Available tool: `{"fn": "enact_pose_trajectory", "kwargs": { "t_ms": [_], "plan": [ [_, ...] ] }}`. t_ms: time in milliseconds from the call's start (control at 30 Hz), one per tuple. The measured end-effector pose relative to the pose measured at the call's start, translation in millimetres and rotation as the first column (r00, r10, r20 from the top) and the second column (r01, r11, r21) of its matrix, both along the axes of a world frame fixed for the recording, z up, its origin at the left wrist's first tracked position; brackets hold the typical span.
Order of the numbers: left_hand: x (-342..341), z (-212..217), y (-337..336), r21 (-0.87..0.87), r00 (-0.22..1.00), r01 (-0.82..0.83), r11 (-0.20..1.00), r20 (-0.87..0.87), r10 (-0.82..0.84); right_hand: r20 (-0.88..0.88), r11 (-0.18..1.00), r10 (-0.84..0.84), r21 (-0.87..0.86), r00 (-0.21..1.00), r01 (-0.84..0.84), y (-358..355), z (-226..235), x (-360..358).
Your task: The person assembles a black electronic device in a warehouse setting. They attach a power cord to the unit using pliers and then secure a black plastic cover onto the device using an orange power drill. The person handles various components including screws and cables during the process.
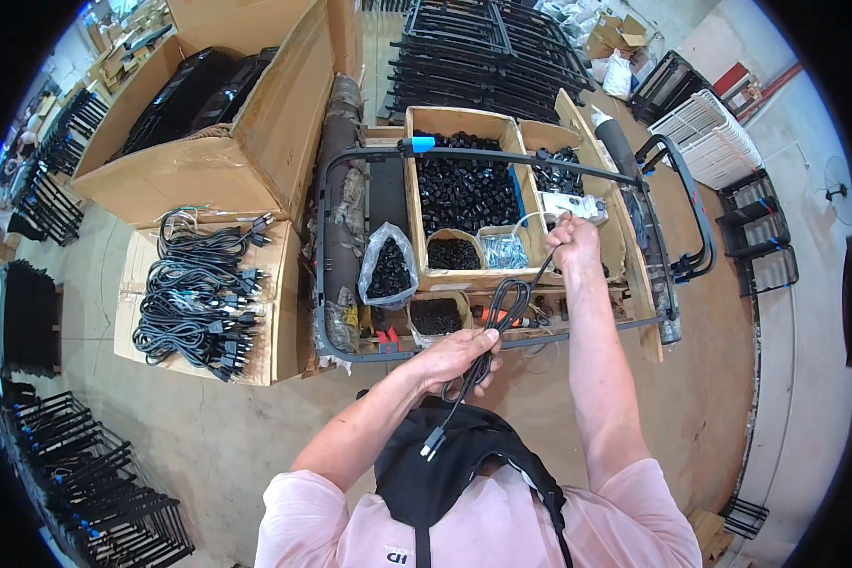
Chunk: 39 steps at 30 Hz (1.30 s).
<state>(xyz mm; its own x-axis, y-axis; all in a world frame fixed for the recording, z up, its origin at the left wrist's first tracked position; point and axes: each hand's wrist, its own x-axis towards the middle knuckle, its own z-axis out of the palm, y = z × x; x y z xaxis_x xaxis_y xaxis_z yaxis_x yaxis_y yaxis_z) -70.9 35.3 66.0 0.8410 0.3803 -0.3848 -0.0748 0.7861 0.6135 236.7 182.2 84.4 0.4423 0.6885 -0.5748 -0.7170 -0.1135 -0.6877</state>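
My left hand (pixel 462 360) is closed around a looped black power cord (pixel 511 305) just in front of my chest. The cord's plug (pixel 433 443) dangles below that hand, its prongs pointing down. Farther out, my right hand (pixel 576 242) grips the same cord near its other end; the fingers cover that end. Just beyond my right fingertips sits a small white box-like part (pixel 576 205) with a thin white wire. Under both arms a dark rectangular tube frame (pixel 324 260) lies across the workbench, with a blue piece (pixel 418 145) on its far left corner.
Inside the frame stands a wooden tray (pixel 413 204) of black plastic parts and silver screws. A plastic bag (pixel 374 265) of black parts is beside it. Several bundled cords (pixel 199 303) lie on a carton at left. A large open carton (pixel 199 175) and stacked black frames (pixel 483 57) stand beyond.
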Motion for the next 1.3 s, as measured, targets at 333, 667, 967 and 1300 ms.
{"fn": "enact_pose_trajectory", "kwargs": {
  "t_ms": [333, 667, 967, 1300],
  "plan": [
    [12.2, 40.1, -36.2, 0.157, 0.983, 0.085, 0.984, -0.176, -0.057, -0.061, 0.997, -0.028, 0.066, 0.998, 0.032, -2.2, 14.5, 36.0],
    [23.3, 45.0, -134.7, 0.381, 0.908, 0.103, 0.919, -0.413, 0.07, 0.103, 0.925, 0.274, 0.243, 0.956, -0.291, -44.5, 51.0, 41.0],
    [-22.1, 42.4, -196.8, 0.644, 0.392, 0.647, 0.408, -0.74, 0.547, 0.13, 0.558, 0.754, 0.39, 0.644, -0.732, -197.4, 111.1, -52.5],
    [-36.7, 110.2, -161.0, 0.887, 0.355, -0.354, 0.295, -0.165, 0.92, 0.275, 0.105, 0.937, 0.369, 0.217, -0.923, -279.6, 89.0, -93.5]
  ]
}}
